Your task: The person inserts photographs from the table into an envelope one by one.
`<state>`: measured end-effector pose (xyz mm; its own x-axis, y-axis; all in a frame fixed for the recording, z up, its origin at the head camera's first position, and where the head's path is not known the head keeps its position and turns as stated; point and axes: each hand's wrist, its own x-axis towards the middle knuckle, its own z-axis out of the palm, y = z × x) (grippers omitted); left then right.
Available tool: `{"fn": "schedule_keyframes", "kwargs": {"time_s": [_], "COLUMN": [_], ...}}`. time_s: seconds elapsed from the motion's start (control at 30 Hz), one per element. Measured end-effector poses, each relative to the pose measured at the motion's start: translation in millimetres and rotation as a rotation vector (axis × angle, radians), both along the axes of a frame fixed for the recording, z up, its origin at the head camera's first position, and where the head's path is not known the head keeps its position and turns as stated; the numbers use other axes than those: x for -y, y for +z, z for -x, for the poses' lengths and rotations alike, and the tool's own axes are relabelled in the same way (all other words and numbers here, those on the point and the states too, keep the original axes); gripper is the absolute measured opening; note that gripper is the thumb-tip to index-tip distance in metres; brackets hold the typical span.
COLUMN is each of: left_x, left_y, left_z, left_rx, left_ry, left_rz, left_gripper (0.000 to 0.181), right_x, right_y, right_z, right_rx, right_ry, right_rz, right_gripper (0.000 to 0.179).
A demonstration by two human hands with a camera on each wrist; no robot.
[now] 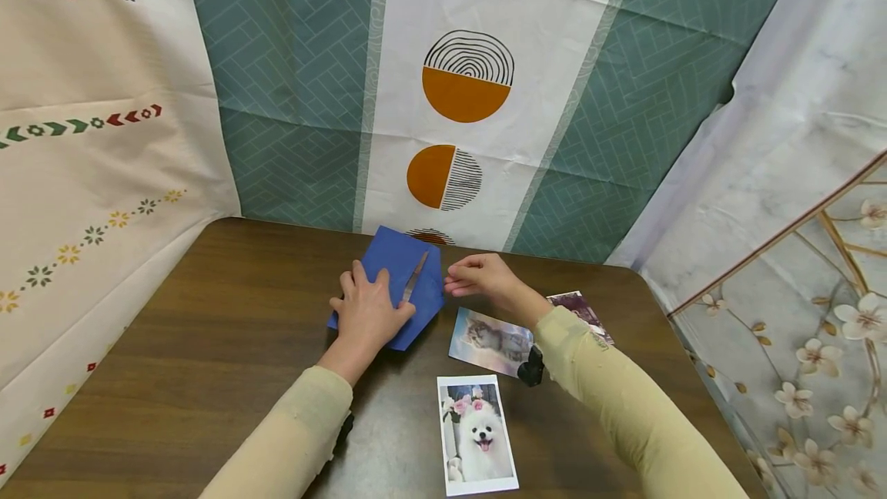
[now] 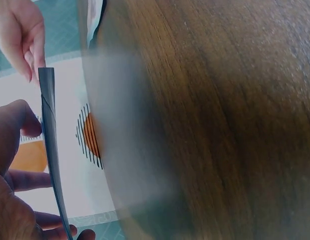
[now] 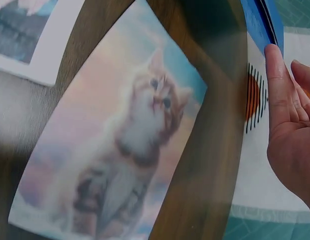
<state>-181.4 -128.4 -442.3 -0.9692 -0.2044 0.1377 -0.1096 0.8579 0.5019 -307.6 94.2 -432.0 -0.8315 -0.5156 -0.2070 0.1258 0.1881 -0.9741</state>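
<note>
A blue paper envelope (image 1: 391, 256) with a pointed flap is tilted up over the back of the table. My left hand (image 1: 370, 310) grips it from the left, thumb and fingers spread across its face. In the left wrist view the envelope (image 2: 50, 130) appears edge-on, with a fingertip past its edge. A narrow brown and pale sliver (image 1: 416, 276) shows on its face. Just beyond the envelope's right point is my right hand (image 1: 481, 277), its fingers fairly straight and together. The right wrist view shows its index fingertip (image 3: 273, 52) right at the envelope's edge.
A kitten picture (image 1: 488, 341) lies on the brown table (image 1: 173, 376) below my right hand. Nearer me is a white-bordered dog picture (image 1: 478, 437). Another picture (image 1: 578, 306) is partly hidden behind my right forearm. A patterned curtain (image 1: 298, 98) hangs along the table's back edge.
</note>
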Motion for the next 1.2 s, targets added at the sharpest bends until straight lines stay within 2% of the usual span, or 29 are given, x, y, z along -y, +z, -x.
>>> {"fn": "schedule_keyframes", "kwargs": {"time_s": [0.27, 0.53, 0.73, 0.93, 1.2], "left_x": [3.1, 5.2, 4.8, 3.8, 2.8], "left_y": [-0.3, -0.6, -1.3, -1.7, -1.1], "left_z": [-0.3, -1.2, -1.8, -1.9, -1.7], "left_rx": [0.000, 0.007, 0.008, 0.006, 0.006], "left_ry": [-0.001, 0.000, 0.002, 0.000, 0.000], "left_rz": [0.001, 0.005, 0.005, 0.005, 0.010], "left_gripper": [0.070, 0.070, 0.071, 0.072, 0.072], "right_x": [-25, -39, -43, -43, -40], "right_y": [1.3, -6.0, -13.8, -23.5, -31.8], "right_z": [4.6, 11.4, 12.4, 10.9, 9.5], "right_rx": [-0.043, -0.087, -0.087, -0.129, -0.184], "right_ry": [0.021, 0.063, 0.065, 0.134, 0.185], "right_rz": [-0.063, -0.123, -0.148, -0.220, -0.272], "right_gripper": [0.034, 0.041, 0.039, 0.043, 0.035]}}
